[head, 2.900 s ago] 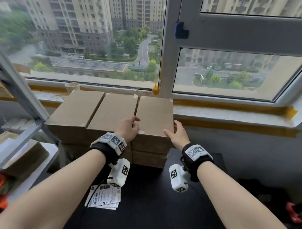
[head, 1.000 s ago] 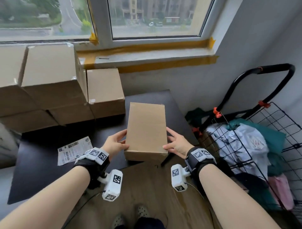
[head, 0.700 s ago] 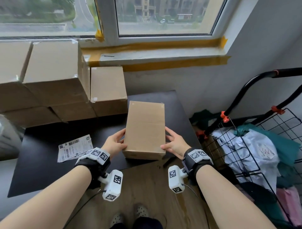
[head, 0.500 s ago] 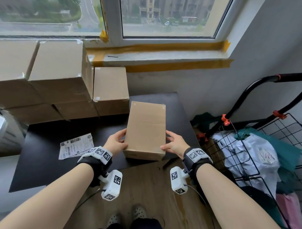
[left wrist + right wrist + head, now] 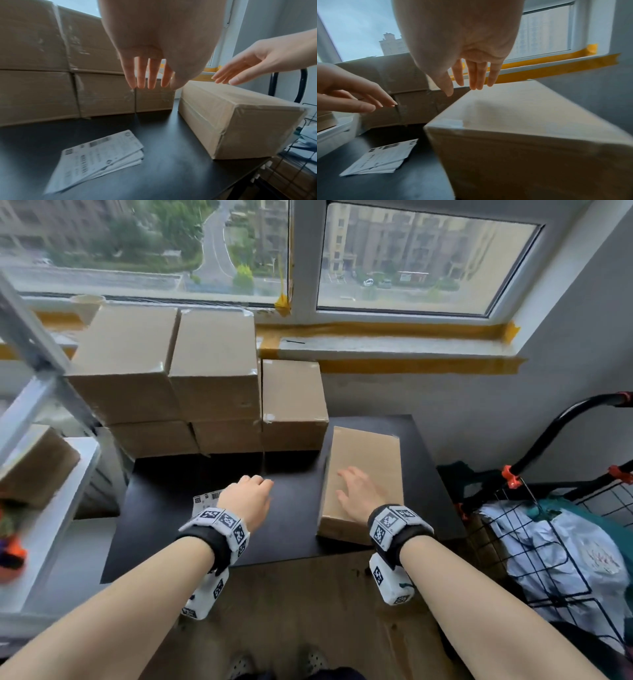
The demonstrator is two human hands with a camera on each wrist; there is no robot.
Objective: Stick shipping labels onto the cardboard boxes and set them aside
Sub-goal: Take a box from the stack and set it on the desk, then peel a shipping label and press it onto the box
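Observation:
A plain cardboard box (image 5: 366,470) (image 5: 236,116) (image 5: 518,129) lies flat on the right part of the black table (image 5: 294,508), its near end at the table's front edge. My right hand (image 5: 356,491) (image 5: 469,81) hovers just above its top, fingers straight and spread, holding nothing. My left hand (image 5: 248,496) (image 5: 147,81) hangs over the table left of the box, fingers relaxed and empty. A small stack of white shipping labels (image 5: 97,155) (image 5: 380,158) (image 5: 205,499) lies on the table under and left of the left hand.
A stack of cardboard boxes (image 5: 191,381) fills the table's back left, against the window sill. A black wire cart (image 5: 561,546) with bags stands to the right. A metal shelf (image 5: 41,474) carrying another box stands at the left.
Both hands have let go of the box, which now rests on the table's right side. The left hand has moved left toward the labels; the right hand has risen above the box top.

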